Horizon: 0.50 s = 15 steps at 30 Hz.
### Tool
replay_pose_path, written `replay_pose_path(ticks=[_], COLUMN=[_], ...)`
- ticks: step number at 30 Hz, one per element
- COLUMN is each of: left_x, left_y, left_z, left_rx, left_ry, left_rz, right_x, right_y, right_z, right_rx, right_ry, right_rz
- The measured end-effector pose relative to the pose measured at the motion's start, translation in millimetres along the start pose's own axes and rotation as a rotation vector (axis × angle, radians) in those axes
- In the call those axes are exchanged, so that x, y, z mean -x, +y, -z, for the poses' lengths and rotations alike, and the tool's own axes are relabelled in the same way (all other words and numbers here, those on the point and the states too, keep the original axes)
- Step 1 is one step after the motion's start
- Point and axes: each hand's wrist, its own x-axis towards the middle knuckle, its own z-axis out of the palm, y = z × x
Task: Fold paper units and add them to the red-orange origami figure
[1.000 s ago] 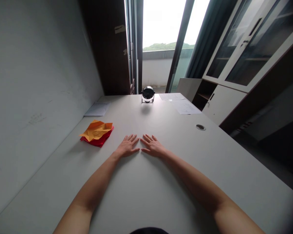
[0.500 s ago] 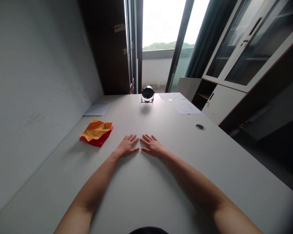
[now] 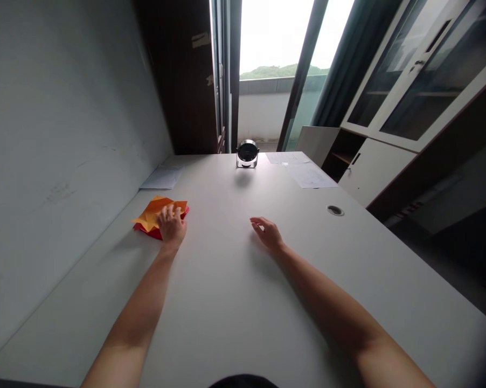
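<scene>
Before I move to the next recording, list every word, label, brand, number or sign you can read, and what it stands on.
No text can be read.
Flat white paper sheets, far right: faint marks, too small to read.
Blurred reddish marks, right background: possibly lettering, unreadable.
Creased orange sheet and red sheet at the left hand: no writing seen.

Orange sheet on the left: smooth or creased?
Creased: the orange sheet shows angular folds and uneven edges; the left hand hides part of it.

The left hand [image 3: 172,224] has been brought from the table [image 3: 227,302] over the orange paper [image 3: 150,215]; the right hand [image 3: 269,234] has been shifted rightward, loosely curled.
</scene>
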Motion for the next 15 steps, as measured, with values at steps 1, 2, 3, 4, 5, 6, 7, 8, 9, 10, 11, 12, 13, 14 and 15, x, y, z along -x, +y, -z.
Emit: replay_pose_path(ticks=[1, 2, 3, 4, 5, 6, 7, 8, 9, 10, 11, 12, 13, 14, 15], left_x=[-1.6, -2.7, -3.1, -3.2, -3.0, -2.8, -2.6, -2.8, -3.4, -4.4, -5.8, -7.1, -8.0, -8.0, -6.6], left_y=[-9.9, -19.5, -28.7, -37.3, -44.9, -51.4, -56.3, -59.4, -60.4, -59.1, -55.3, -48.7, -39.5, -27.6, -13.4], left_z=[-0.5, -1.2, -2.2, -3.1, -4.0, -4.7, -5.0, -5.0, -4.4, -3.2, -1.4, 0.9, 3.7, 6.6, 9.3], left_rx=[-0.018, -0.03, -0.041, -0.049, -0.055, -0.059, -0.063, -0.066, -0.067, -0.065, -0.057, -0.046, -0.03, -0.01, 0.003], left_ry=[-0.001, -0.011, -0.026, -0.044, -0.06, -0.064, -0.062, -0.061, -0.056, -0.052, -0.049, -0.045, -0.043, -0.046, -0.054], left_rz=[0.033, 0.067, 0.104, 0.146, 0.182, 0.209, 0.222, 0.223, 0.217, 0.2, 0.174, 0.141, 0.093, 0.039, -0.02], right_x=[-0.2, 0.0, 0.3, 0.8, 1.3, 1.8, 2.2, 2.5, 2.7, 2.8, 2.8, 2.7, 2.6, 2.5, 2.4], right_y=[0.4, 0.3, -0.2, -0.7, -1.3, -1.7, -2.0, -2.1, -2.1, -2.2, -2.4, -2.8, -3.6, -4.7, -6.2], right_z=[-0.8, -1.6, -2.3, -2.9, -3.4, -3.7, -4.0, -4.2, -4.4, -4.5, -4.4, -4.3, -3.9, -3.4, -2.5], right_rx=[-0.004, -0.008, -0.012, -0.017, -0.023, -0.027, -0.028, -0.024, -0.016, -0.003, 0.01, 0.02, 0.023, 0.022, 0.016], right_ry=[-0.001, -0.004, -0.007, -0.008, -0.007, -0.006, -0.007, -0.01, -0.018, -0.029, -0.041, -0.052, -0.06, -0.066, -0.067], right_rz=[0.006, 0.017, 0.027, 0.034, 0.037, 0.034, 0.029, 0.023, 0.02, 0.019, 0.022, 0.029, 0.038, 0.049, 0.061])
